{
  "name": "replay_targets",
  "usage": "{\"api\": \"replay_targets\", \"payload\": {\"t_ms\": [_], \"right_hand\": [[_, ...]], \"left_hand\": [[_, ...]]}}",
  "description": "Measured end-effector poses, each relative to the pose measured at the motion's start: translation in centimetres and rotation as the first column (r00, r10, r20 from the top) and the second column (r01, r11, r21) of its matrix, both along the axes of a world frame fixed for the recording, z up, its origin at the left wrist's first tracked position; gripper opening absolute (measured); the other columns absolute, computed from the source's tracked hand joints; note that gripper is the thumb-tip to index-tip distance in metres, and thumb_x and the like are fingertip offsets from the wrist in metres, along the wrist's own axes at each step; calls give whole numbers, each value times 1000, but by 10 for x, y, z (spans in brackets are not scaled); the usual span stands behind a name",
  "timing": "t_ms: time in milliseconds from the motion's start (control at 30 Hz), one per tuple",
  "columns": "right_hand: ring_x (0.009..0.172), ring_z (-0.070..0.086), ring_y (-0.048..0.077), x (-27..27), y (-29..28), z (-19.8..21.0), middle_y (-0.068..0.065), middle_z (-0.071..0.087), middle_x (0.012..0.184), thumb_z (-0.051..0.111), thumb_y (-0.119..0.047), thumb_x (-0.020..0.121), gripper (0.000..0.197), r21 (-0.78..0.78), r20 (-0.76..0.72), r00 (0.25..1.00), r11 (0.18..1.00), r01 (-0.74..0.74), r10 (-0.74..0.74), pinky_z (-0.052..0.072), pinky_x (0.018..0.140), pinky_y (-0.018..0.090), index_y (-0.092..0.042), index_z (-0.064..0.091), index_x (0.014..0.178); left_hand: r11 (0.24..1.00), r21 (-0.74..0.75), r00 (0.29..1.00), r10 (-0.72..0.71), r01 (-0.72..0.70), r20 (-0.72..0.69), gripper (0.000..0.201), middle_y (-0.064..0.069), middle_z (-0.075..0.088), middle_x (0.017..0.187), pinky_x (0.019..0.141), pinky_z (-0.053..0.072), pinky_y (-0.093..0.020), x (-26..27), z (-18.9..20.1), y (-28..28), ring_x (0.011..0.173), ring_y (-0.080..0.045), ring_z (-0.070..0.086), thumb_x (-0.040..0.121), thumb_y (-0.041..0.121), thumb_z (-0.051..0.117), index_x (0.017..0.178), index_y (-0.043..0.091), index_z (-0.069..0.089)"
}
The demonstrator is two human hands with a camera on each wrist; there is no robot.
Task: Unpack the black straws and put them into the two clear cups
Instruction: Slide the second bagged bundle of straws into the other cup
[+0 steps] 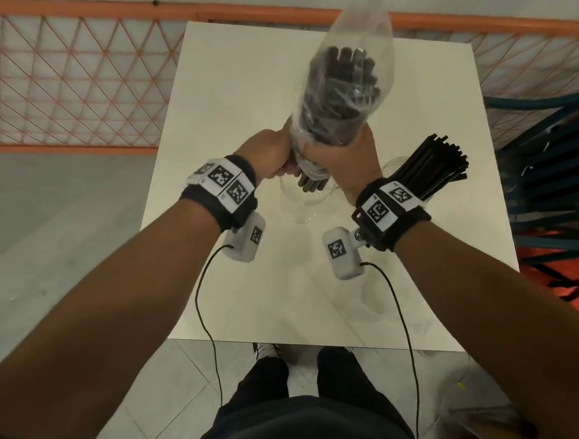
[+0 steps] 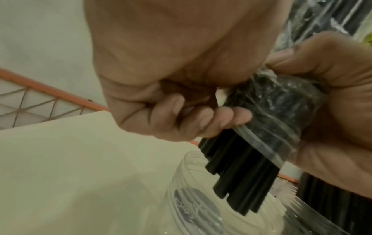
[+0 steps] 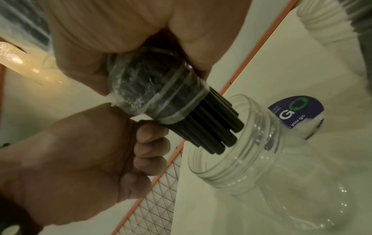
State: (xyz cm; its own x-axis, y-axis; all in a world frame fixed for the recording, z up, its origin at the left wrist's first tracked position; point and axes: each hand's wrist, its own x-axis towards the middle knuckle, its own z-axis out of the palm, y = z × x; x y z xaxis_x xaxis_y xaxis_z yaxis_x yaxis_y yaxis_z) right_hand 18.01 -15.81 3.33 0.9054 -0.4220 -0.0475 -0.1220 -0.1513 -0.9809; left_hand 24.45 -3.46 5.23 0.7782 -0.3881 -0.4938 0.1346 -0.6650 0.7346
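Note:
Both hands hold a clear plastic bag (image 1: 337, 89) of black straws upright above the table. My left hand (image 1: 270, 155) curls round the bag's lower end from the left. My right hand (image 1: 349, 160) grips the bag from the right. Black straws (image 1: 313, 183) stick out of the bag's open bottom, their ends just inside the mouth of a clear cup (image 1: 308, 207). In the wrist views the bag (image 2: 281, 111) (image 3: 151, 89), the straws (image 2: 241, 174) (image 3: 217, 127) and the cup (image 2: 193, 198) (image 3: 241, 159) show close up. A second clear cup (image 1: 392, 166) on the right holds a bundle of black straws (image 1: 438, 164).
The white square table (image 1: 286, 288) stands against an orange mesh fence (image 1: 66, 80). Dark slatted chairs (image 1: 553, 183) stand at the right. Camera cables hang from both wrists over the table's near half. A blue sticker (image 3: 296, 111) shows by the cup.

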Motion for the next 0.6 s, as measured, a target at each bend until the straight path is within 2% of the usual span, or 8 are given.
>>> {"api": "replay_targets", "payload": {"t_ms": [167,233,300,333,400,433,533,600], "right_hand": [[87,74,14,9,-4,-13,1,77,96,86,-25,65,50,88,-42,999,996,19,-15,61,80,30,-9,67,108],[87,75,20,11,-3,-17,4,77,96,87,-27,65,50,105,-73,997,994,-9,16,61,84,40,-10,68,108],[89,74,17,10,-1,-17,3,77,98,87,-24,67,49,110,-91,996,994,-5,15,61,85,38,-11,68,110],[88,74,10,10,-1,-19,-1,77,98,87,-21,68,47,104,-102,995,995,7,3,60,83,29,-11,68,110],[79,68,-7,8,0,-21,-12,73,91,86,-22,70,40,21,-119,993,1000,20,-17,54,75,11,-18,65,105],[77,65,-11,7,1,-21,-16,69,91,86,-27,70,43,-53,-132,991,998,19,-26,52,74,9,-23,62,106],[89,60,-10,3,-1,-25,-18,63,103,87,-43,64,71,-190,-151,989,982,-25,-4,51,78,10,-24,52,122],[105,59,4,1,-5,-30,-18,61,109,85,-56,57,82,-278,-158,987,960,-29,-16,51,84,19,-27,48,124]], "left_hand": [[983,133,990,-133,126,44,58,-2,47,54,65,34,-27,15,-17,-1,53,-17,40,103,30,29,50,13,45],[969,199,985,-164,149,61,53,-3,51,59,68,35,-30,18,-23,0,63,-23,48,99,25,34,50,14,47],[956,261,979,-168,134,114,41,-4,56,72,66,36,-30,19,-29,3,76,-28,53,98,25,39,63,12,56],[957,271,976,-149,101,161,32,-5,59,82,69,37,-31,18,-30,4,82,-29,54,99,27,41,77,12,59],[982,184,966,-89,45,244,20,-4,63,101,76,42,-33,17,-34,7,91,-27,56,99,26,46,104,13,61],[993,107,962,-76,49,264,21,-4,67,108,81,46,-34,16,-34,8,95,-27,59,97,21,49,112,13,62],[991,-39,959,-115,130,258,37,-2,72,120,98,52,-42,11,-34,16,110,-26,65,89,8,50,121,16,66],[982,-72,956,-151,174,251,44,1,70,124,101,50,-44,11,-35,24,116,-24,63,85,10,51,127,18,63]]}}
